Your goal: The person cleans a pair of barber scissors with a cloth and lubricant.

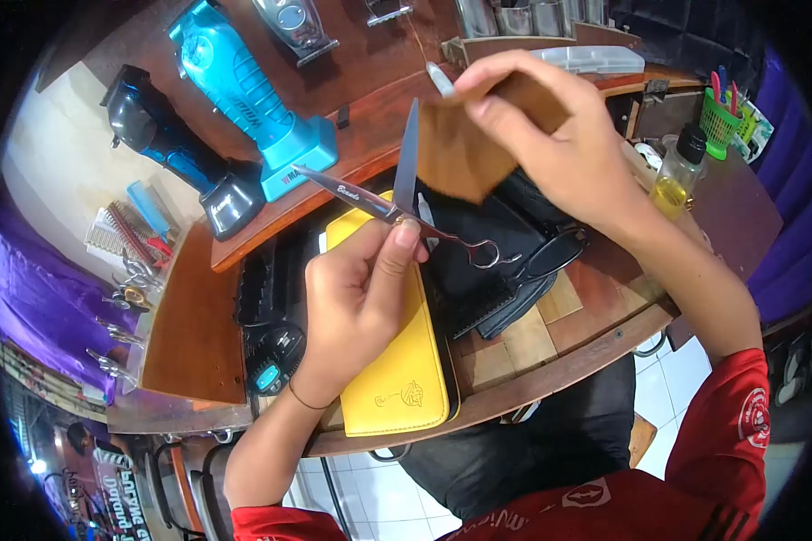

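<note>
My left hand (356, 284) is closed around the pivot area of silver scissors (361, 197). Their blades stand apart and point up, and a finger ring sticks out to the right. My right hand (550, 135) is raised, thumb and forefinger pinched. At its fingertips is a small white tube (439, 79) with a thin copper-coloured tip. A brown cloth (465, 158) hangs from the same hand, behind the fingers, partly hidden. Below my left hand lies a yellow zip case (392, 379); beside it is its black interior (465, 261), with a comb (487, 307) near its edge.
On the wooden shelf stand a turquoise clipper (244, 86) and a black-blue clipper (167, 140) on stands. A bottle of yellow liquid (678, 176) and a green basket (720, 122) are at right. Several scissors (122, 334) hang at left. A brush (271, 356) lies near the left panel.
</note>
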Tool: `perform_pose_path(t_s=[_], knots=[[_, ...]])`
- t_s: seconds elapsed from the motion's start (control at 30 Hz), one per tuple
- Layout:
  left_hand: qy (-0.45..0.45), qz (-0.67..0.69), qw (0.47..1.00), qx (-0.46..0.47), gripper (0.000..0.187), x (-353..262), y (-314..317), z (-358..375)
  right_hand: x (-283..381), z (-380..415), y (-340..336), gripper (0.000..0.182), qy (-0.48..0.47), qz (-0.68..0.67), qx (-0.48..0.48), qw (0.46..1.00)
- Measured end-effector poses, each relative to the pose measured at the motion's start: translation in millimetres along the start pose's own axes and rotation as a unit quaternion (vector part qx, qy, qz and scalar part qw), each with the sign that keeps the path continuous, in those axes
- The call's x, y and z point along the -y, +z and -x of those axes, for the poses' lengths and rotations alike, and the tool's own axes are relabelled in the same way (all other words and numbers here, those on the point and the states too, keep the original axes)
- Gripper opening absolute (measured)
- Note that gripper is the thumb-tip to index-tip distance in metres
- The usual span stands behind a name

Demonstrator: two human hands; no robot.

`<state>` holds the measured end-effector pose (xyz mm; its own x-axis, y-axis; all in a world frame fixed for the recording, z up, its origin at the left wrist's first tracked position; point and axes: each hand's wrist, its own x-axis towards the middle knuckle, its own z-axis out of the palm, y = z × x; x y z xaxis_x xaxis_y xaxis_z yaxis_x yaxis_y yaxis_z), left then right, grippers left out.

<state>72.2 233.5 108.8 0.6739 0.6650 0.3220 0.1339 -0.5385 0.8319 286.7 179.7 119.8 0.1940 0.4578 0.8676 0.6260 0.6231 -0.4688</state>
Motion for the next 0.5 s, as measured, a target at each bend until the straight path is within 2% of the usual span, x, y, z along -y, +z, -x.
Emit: perform_pose_path(t_s=[0.03,0.1,0.13,0.2,0.23,0.3,0.33,0.4,0.43,0.5], knots=[[0.000,0.000,1.000,-0.001,0.030,-1,-1,0,8,2,-2,0.011,0.024,0.025,0.058,0.998],[-0.028,-0.022,0.999,0.015,0.031,-3,-4,0,20,3,-3,0.014,0.169,-0.104,0.131,0.971],[-0.028,-0.022,0.999,0.015,0.031,-2,-3,0,18,4,-2,0.014,0.169,-0.105,0.131,0.971],[0.001,0.002,1.000,0.008,0.031,1,-1,0,10,7,1,0.020,0.233,-0.184,0.166,0.940],[0.001,0.003,1.000,0.008,0.031,0,-1,0,8,8,3,0.020,0.234,-0.184,0.166,0.940],[-0.003,-0.014,1.000,0.009,0.031,0,-2,0,6,11,9,0.026,0.267,-0.329,0.133,0.896],[-0.003,-0.014,1.000,0.009,0.031,0,-2,1,11,10,9,0.026,0.267,-0.329,0.133,0.896],[-0.003,-0.025,1.000,0.013,0.031,-1,-2,1,22,10,8,0.028,0.353,-0.423,0.074,0.831],[-0.002,-0.025,1.000,0.013,0.031,-1,-1,1,20,10,8,0.028,0.353,-0.423,0.074,0.831],[0.003,-0.032,0.999,0.007,0.031,-2,0,2,12,11,7,0.028,0.332,-0.343,0.070,0.876]])
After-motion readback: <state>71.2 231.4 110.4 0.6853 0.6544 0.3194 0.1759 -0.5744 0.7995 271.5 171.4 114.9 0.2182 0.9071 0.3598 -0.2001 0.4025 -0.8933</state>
